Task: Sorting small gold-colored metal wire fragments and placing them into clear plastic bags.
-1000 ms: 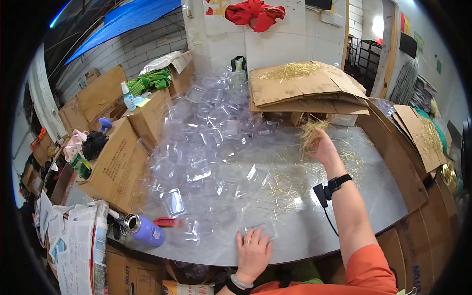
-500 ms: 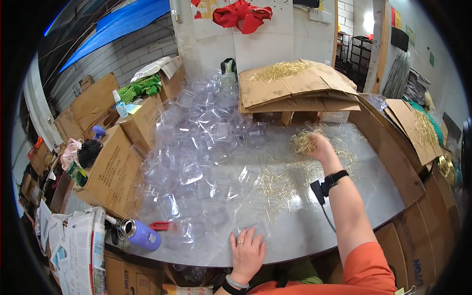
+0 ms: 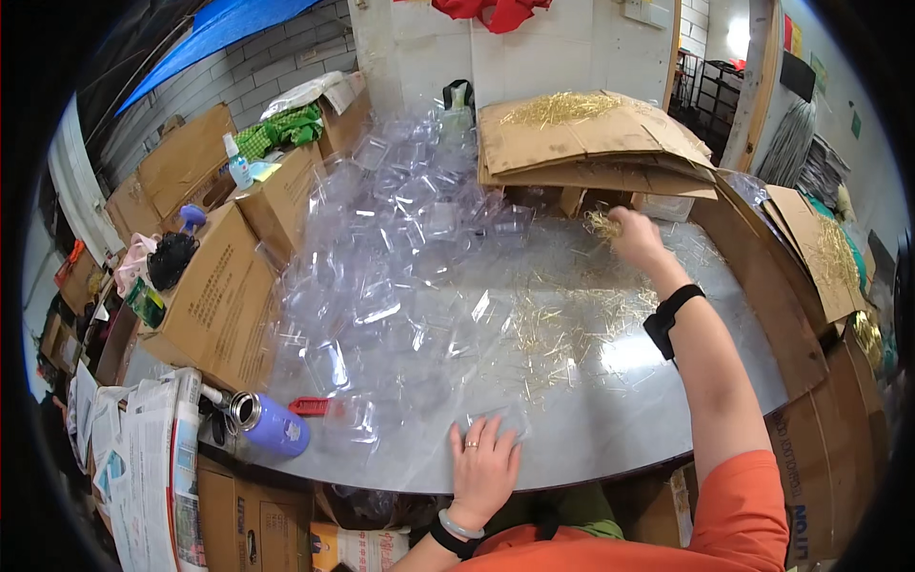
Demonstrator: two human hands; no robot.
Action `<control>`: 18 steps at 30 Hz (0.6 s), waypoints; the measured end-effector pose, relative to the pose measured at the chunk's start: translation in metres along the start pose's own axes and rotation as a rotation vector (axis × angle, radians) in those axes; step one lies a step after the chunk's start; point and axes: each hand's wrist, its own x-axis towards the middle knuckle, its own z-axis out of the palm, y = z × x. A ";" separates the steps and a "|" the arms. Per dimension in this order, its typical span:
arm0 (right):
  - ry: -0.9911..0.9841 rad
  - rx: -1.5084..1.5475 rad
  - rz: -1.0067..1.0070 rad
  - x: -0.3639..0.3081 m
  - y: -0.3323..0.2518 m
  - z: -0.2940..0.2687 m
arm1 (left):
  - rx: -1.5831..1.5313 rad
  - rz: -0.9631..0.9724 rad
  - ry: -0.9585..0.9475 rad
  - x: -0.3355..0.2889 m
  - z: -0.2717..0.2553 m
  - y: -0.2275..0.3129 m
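Note:
At the table's near edge my left hand (image 3: 484, 467) lies with its fingers stretched out, their tips on a clear plastic box (image 3: 505, 419). My right arm reaches to the far side of the table, where my right hand (image 3: 637, 238) pinches a tuft of golden paper shreds (image 3: 599, 225) just in front of a cardboard shelter (image 3: 600, 179). Loose golden strands (image 3: 562, 324) are scattered over the grey tabletop (image 3: 610, 429) between my two hands. Left of them spreads a large heap of clear plastic boxes (image 3: 381, 248).
A purple bottle (image 3: 276, 425) without a lid stands at the near left, beside a red-handled tool (image 3: 309, 407). Cardboard boxes (image 3: 214, 305) wall the left side, and a cardboard strip (image 3: 762, 296) borders the right. More golden shreds (image 3: 562, 108) lie on top of the shelter.
My right hand has moved a little farther away, toward the shelter's opening, and less of the golden tuft shows now. My left hand stays on the clear box. The view has shifted slightly.

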 end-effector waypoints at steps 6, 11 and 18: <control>-0.046 -0.527 -0.189 -0.004 -0.009 -0.001 | 0.002 0.011 0.017 0.000 0.002 0.000; 0.163 -0.530 -0.177 -0.016 -0.022 -0.001 | 0.008 0.001 0.010 0.000 0.001 -0.001; 0.026 -0.633 -0.270 -0.016 -0.016 0.000 | -0.003 0.000 0.016 0.000 0.000 0.000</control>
